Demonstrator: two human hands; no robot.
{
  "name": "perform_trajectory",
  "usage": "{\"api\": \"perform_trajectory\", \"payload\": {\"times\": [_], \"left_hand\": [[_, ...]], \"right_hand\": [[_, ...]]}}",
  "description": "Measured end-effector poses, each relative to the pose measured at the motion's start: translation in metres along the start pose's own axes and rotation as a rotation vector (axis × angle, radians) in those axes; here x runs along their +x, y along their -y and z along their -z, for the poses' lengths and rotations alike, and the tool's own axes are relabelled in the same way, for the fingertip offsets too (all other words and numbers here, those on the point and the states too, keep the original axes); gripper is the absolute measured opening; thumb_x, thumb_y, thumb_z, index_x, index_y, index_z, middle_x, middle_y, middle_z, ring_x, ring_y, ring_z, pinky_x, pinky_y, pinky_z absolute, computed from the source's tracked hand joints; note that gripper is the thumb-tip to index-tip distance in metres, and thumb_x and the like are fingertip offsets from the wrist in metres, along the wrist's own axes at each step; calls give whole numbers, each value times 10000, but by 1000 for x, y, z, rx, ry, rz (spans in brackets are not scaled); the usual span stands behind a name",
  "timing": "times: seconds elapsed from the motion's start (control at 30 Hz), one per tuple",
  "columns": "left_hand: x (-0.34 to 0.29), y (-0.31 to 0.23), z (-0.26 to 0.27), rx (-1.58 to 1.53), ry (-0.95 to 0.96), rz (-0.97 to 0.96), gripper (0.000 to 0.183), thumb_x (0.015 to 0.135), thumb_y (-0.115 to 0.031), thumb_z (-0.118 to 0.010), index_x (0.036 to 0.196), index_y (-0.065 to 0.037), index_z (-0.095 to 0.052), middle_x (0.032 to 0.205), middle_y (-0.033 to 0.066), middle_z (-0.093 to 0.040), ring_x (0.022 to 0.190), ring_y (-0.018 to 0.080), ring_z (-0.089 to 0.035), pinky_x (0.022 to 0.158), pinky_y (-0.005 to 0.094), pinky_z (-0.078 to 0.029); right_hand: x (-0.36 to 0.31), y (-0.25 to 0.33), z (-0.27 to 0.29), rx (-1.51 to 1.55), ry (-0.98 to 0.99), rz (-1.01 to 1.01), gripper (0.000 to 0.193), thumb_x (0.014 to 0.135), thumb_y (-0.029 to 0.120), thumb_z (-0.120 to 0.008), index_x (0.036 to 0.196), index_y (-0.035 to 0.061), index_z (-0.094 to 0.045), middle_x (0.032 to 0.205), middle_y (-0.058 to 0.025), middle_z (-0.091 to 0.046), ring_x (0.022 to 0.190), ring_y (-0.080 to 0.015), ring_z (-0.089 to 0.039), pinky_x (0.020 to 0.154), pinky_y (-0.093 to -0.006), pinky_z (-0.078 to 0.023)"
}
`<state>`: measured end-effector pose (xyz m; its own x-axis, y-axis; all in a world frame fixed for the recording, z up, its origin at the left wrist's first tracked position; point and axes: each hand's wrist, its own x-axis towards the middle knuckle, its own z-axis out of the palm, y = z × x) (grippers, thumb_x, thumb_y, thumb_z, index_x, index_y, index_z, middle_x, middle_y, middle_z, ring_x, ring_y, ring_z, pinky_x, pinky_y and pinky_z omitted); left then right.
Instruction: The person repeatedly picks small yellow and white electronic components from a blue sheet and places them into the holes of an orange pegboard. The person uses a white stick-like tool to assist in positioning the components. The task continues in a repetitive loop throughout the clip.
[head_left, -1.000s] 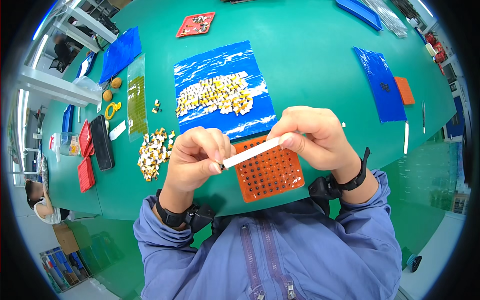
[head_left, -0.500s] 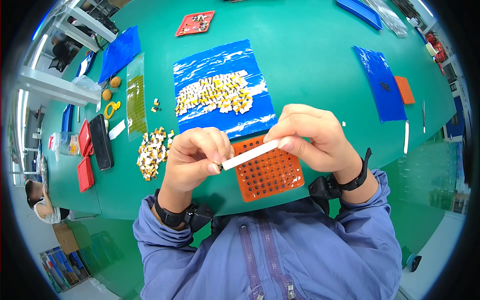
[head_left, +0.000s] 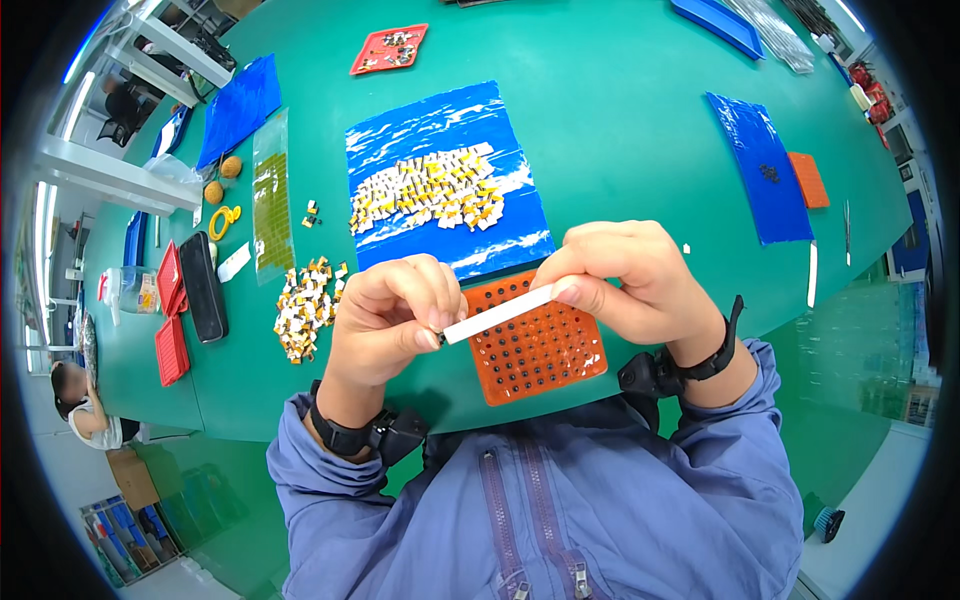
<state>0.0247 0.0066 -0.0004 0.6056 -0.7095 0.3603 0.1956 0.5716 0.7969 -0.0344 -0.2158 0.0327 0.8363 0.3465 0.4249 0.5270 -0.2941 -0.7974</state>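
Observation:
My right hand (head_left: 632, 282) pinches the upper right end of a flat white strip (head_left: 498, 315) between thumb and fingers. At the strip's lower left end, my left hand (head_left: 388, 312) is closed on a small dark part (head_left: 441, 338); the fingertips mostly hide it, and I cannot tell whether it is fixed to the strip. Both hands are above an orange perforated tray (head_left: 497, 397) with rows of black round pieces in its holes. Beyond it lies a blue sheet (head_left: 450, 112) bearing a pile of small white-and-yellow pieces (head_left: 430, 188).
Another heap of white-and-yellow pieces (head_left: 305, 312) lies left of my left hand. Further left are a black case (head_left: 204, 287), red trays (head_left: 171, 350) and yellow scissors (head_left: 223, 222). A red tray (head_left: 375, 62) stands at the back; a blue sheet (head_left: 755, 190) lies right.
The right hand has shifted very slightly down and left, still pinching the white strip. The left hand's grip looks the same.

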Motion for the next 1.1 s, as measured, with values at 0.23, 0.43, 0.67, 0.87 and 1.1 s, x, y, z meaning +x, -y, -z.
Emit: {"api": "perform_trajectory", "payload": {"times": [0.23,0.43,0.67,0.87,1.1], "left_hand": [[1,-3,-4,65,-119,-27,118,756,-44,-620,768,-35,-502,743,45,-486,710,150,-478,669,280,-414],[2,0,-1,217,-190,-54,102,849,-84,-510,826,-71,-411,785,28,-406,741,131,-415,679,256,-385],[1,-5,-4,218,-281,49,77,804,-27,-553,815,-32,-477,795,73,-535,708,114,-505,671,229,-407],[3,-5,-5,294,-350,98,63,797,-21,-559,819,-32,-501,781,44,-549,693,78,-507,647,202,-398],[3,-8,-6,426,-400,193,44,813,-29,-542,841,-27,-507,786,31,-540,698,75,-492,636,199,-392]], "right_hand": [[-3,3,0,48,-64,-54,82,754,92,-631,781,19,-606,684,-76,-610,583,-162,-590,509,-245,-442],[-5,6,6,59,-229,140,147,651,36,-715,751,38,-608,689,-39,-606,564,-136,-550,485,-233,-412],[-11,13,1,233,-138,269,162,679,73,-704,683,26,-549,657,-65,-582,524,-175,-522,445,-264,-391],[-7,11,-11,118,-27,445,238,754,207,-667,708,20,-528,577,-48,-524,440,-168,-458,395,-274,-339],[-6,16,-11,106,71,383,201,684,103,-701,688,15,-520,614,-46,-490,488,-190,-481,427,-285,-382]]}}
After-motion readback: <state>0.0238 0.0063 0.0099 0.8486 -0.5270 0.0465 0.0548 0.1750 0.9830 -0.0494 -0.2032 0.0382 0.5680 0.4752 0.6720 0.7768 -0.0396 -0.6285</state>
